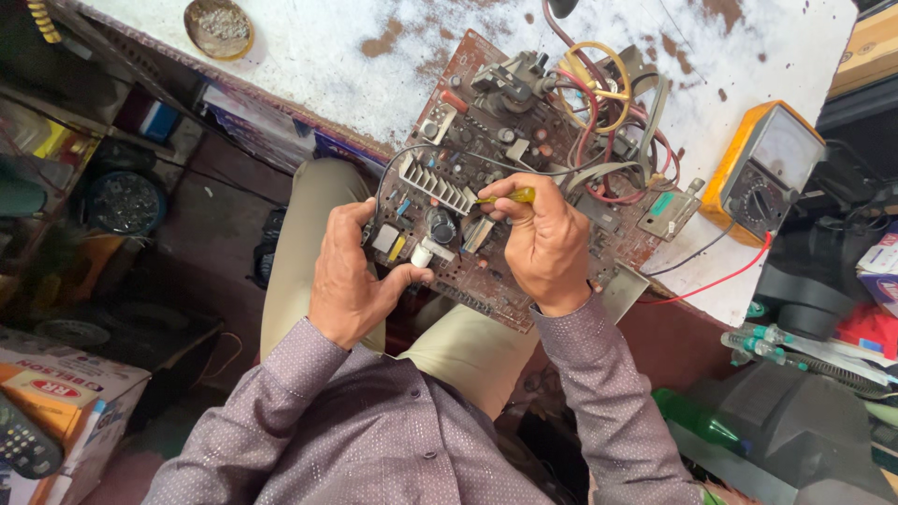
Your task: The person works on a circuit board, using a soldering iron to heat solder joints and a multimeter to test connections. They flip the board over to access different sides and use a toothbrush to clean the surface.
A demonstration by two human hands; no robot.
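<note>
Far left, I see a cardboard box (65,397) on the floor with the corner of a remote control (23,447) beside it, and up top a small round dish (219,28) sits on the worn white table (318,56).

Moving in, my left hand (351,281) grips the near left edge of the brown circuit board (524,178), thumb curled onto the component side just beside a small white part, fingers wrapped under the edge. The board rests tilted, its far end on the table and its near end over my lap, above the tan trousers (309,234). A finned metal heat sink (437,184) stands on the board between my two hands, and a thin black wire arcs over it.

My right hand (547,243) is clenched around a yellow-handled screwdriver (510,196), whose tip points left toward the heat sink; I cannot tell whether the tip touches anything.

Further right, a tangle of red, yellow and grey wires (603,103) rises off the board's far end. Past it, an orange-cased multimeter (762,168) lies on the table's right edge, with red and black leads trailing toward the board.
</note>
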